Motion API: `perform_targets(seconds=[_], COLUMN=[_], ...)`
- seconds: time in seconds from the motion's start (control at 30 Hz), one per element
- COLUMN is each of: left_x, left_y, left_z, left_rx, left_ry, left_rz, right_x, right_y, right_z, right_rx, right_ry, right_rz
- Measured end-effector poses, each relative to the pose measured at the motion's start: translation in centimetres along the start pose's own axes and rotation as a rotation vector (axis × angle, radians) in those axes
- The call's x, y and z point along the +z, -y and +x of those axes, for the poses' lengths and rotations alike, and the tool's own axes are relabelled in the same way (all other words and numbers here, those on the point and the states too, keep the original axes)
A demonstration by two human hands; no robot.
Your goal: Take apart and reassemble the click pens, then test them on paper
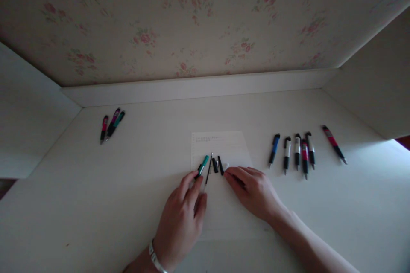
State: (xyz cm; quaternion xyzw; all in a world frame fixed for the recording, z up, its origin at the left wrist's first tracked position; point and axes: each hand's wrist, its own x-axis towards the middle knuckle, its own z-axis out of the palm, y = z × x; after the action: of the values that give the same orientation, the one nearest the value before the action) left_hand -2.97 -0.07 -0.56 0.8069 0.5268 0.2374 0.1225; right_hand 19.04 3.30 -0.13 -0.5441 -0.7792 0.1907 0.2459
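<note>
A ballpoint pen lies in parts on a lined sheet of paper (221, 140). My left hand (184, 213) has its index and middle fingertips closed on the lower end of the green pen barrel (204, 163). Right of it is a thin dark ink refill (209, 170), its lower end near my left thumb. A short black pen piece (215, 165) lies in the middle, with a small part beside it too fine to make out. My right hand (253, 187) pinches at the lower end of a longer black pen part (220, 164); its fingertips partly hide what they hold.
On the left lie three pens: a red one (104, 129), a purple one (114, 117) and a green one (116, 124). Several pens stand in a row on the right, including a blue one (274, 150). A red-black pen (334, 143) lies farther right. A low ledge (201, 87) borders the back.
</note>
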Motion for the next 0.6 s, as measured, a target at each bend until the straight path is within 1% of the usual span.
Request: perform_targets(seconds=[0.1,0.17,0.27,0.37,0.47,0.53,0.6], left_x=[-0.2,-0.2,-0.1,0.1,0.1,-0.1,-0.3], left_y=[-0.2,-0.2,-0.1,0.2,0.5,0.5,0.6], left_z=[0.1,0.1,0.1,0.0,0.1,0.2,0.2], left_rx=[-0.013,-0.028,-0.039,-0.021,-0.001,-0.006,-0.022], left_ry=[-0.011,-0.027,-0.065,-0.079,-0.043,-0.027,-0.036], left_rz=[-0.017,-0.030,-0.025,-0.002,-0.024,-0.043,-0.049], right_x=[0.2,0.4,0.7,1.1,1.4,1.5,1.5], right_y=[-0.2,-0.2,0.6,1.9,3.0,3.4,3.6], right_z=[0.0,-0.1,-0.3,-0.7,-0.8,-0.6,-0.4], right_rx=[-0.017,-0.053,-0.111,-0.183,-0.261,-0.274,-0.269], right_ry=[-0.021,-0.046,-0.047,0.005,0.087,0.124,0.147], right_rz=[-0.009,-0.040,-0.081,-0.092,-0.138,-0.170,-0.185])
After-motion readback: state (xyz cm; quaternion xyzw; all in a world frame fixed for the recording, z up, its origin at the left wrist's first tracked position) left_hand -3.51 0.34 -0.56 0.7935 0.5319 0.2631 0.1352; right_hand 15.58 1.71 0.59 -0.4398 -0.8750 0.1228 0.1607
